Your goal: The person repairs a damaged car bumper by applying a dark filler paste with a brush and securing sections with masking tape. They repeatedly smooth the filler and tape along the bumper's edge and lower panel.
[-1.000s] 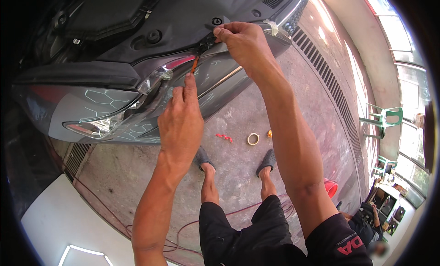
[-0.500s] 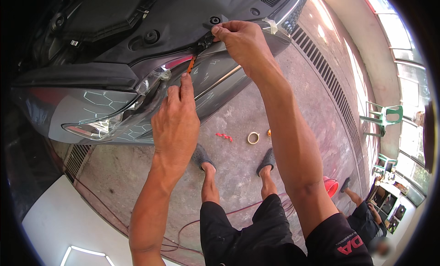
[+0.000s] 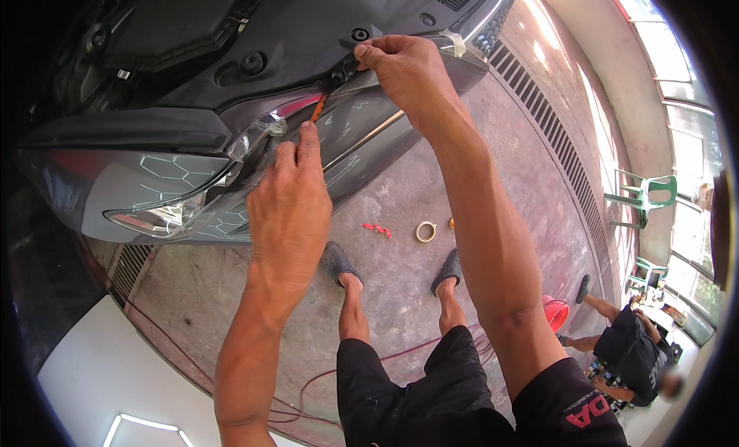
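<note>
My left hand is closed around a slim orange tool, its index finger stretched along it. The tool's tip meets the upper edge of a car's grey front bumper, beside a crumpled black, film-like piece. At the far end of that piece, my right hand pinches with thumb and forefinger at the panel edge. What lies between those fingertips is mostly hidden, but the black piece runs up to them. Left of the tool, a reddish strip shows along the edge near the clear headlight.
On the floor lie a roll of tape and a twisted red strip. A thin hose runs behind my feet. A red bucket, a green chair and another person are at the right.
My left hand and the orange tool have shifted slightly left. My right hand stays in place. The other person at the right has moved and now shows more fully.
</note>
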Demonstrator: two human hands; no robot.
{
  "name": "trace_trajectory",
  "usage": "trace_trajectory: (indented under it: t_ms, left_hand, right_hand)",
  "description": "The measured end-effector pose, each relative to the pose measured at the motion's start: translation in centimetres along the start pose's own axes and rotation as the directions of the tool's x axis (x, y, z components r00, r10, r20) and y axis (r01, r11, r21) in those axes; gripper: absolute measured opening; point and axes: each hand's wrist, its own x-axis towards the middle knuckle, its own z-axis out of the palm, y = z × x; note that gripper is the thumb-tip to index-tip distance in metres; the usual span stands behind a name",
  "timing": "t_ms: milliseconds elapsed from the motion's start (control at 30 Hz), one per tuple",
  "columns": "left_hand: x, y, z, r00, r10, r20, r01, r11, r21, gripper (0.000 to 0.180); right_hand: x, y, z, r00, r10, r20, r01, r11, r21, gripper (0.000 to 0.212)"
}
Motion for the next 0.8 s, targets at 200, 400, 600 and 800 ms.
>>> trace_trajectory:
  t_ms: [200, 400, 600, 800]
  left_hand:
    - [0.0, 0.4, -0.3, 1.0, -0.014, 0.022, 0.014, 1.0, -0.01, 0.045]
    - [-0.4, 0.8, -0.1, 0.996, -0.023, 0.081, 0.026, 0.999, -0.031, 0.052]
    - [-0.3, 0.9, -0.2, 0.997, -0.007, 0.073, 0.006, 1.0, 0.016, 0.052]
    - [-0.5, 0.6, -0.2, 0.999, 0.019, 0.028, -0.02, 0.998, 0.061, 0.052]
  right_hand:
    - [-0.2, -0.1, -0.1, 1.0, 0.003, -0.011, -0.003, 1.0, 0.005, 0.033]
    - [-0.2, -0.2, 0.0, 1.0, 0.007, -0.007, -0.007, 1.0, 0.009, 0.033]
    - [0.0, 0.1, 0.0, 1.0, 0.004, -0.019, -0.004, 1.0, 0.015, 0.032]
    - [0.0, 0.0, 0.0, 1.0, 0.001, -0.014, -0.001, 0.999, 0.036, 0.033]
